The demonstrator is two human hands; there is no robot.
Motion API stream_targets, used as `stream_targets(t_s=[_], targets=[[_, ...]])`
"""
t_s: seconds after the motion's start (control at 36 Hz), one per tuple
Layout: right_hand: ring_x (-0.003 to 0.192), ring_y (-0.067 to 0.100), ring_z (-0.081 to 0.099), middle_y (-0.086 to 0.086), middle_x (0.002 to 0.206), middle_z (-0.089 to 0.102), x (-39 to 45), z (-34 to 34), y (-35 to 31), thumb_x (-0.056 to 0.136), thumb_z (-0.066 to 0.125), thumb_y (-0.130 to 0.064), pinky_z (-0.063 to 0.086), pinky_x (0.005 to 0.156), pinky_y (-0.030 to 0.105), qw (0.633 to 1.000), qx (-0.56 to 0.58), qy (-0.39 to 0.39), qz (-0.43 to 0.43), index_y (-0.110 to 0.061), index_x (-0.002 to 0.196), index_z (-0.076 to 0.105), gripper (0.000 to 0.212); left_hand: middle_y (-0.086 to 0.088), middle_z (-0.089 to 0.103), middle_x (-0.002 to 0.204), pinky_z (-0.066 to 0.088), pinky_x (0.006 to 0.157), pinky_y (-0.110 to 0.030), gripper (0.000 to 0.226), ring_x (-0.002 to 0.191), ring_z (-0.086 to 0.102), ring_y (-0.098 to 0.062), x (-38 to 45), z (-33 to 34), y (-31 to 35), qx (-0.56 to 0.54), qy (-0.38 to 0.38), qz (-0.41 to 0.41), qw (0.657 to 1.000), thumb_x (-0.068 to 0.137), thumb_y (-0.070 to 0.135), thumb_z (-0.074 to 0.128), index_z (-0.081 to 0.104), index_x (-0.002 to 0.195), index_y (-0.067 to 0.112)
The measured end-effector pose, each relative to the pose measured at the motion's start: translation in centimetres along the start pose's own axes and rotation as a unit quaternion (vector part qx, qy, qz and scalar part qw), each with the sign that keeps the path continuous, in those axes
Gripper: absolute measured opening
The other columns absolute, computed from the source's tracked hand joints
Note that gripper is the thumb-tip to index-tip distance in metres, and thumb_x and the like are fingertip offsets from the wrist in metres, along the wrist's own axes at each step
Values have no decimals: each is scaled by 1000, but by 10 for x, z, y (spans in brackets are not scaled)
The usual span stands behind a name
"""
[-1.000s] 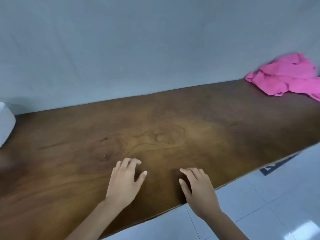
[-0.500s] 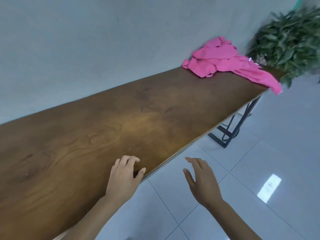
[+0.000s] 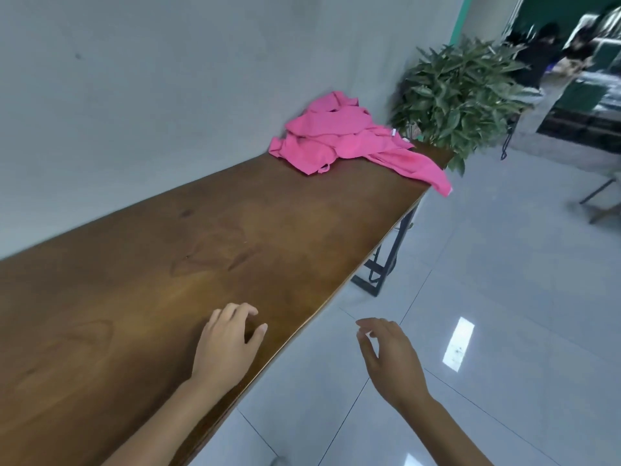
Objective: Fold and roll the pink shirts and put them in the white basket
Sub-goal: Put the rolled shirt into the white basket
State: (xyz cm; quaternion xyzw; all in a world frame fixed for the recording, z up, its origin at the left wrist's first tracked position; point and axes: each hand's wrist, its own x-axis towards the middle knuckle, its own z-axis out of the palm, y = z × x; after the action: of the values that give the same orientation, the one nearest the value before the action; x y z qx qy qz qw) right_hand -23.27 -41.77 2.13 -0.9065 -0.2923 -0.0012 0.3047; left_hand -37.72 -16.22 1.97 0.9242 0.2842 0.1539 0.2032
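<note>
We see both forearms bare, coming in from the bottom edge. Left hand (image 3: 225,344) palm down, fingers loosely curled at the tips, thumb splayed to the right, nothing gripped. Left forearm runs diagonally from lower left. Right hand (image 3: 391,359) raised with back toward us, fingers relaxed and slightly bent, thumb apart on the left side, nothing held. Right forearm enters from lower right. Hands well apart.

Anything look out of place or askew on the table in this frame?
Only the pink shirts: they lie in a crumpled heap at the far end of the wooden table, with one part hanging over the table's front edge beside the potted plant. No spill or damage shows. The white basket is out of view.
</note>
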Motion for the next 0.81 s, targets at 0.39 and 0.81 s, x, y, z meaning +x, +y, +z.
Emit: stream_targets(t_s=[0.39, 0.81], targets=[[93, -7, 57, -21, 112, 60, 131, -25, 38, 103, 50, -32, 42, 73, 6, 995, -6, -14, 102, -34, 125, 60, 23, 9, 59, 120, 48, 87, -30, 29, 109, 54, -14, 181, 45, 19, 18, -19, 48, 999, 96, 44, 62, 63, 118, 26], [95, -2, 59, -22, 117, 59, 248, -37, 82, 104, 49, -34, 42, 76, 5, 995, -37, -28, 94, -34, 129, 58, 27, -12, 35, 160, 29, 118, -48, 71, 147, 30, -34, 341, 89, 48, 116, -51, -5, 992, 98, 64, 40, 42, 151, 16]])
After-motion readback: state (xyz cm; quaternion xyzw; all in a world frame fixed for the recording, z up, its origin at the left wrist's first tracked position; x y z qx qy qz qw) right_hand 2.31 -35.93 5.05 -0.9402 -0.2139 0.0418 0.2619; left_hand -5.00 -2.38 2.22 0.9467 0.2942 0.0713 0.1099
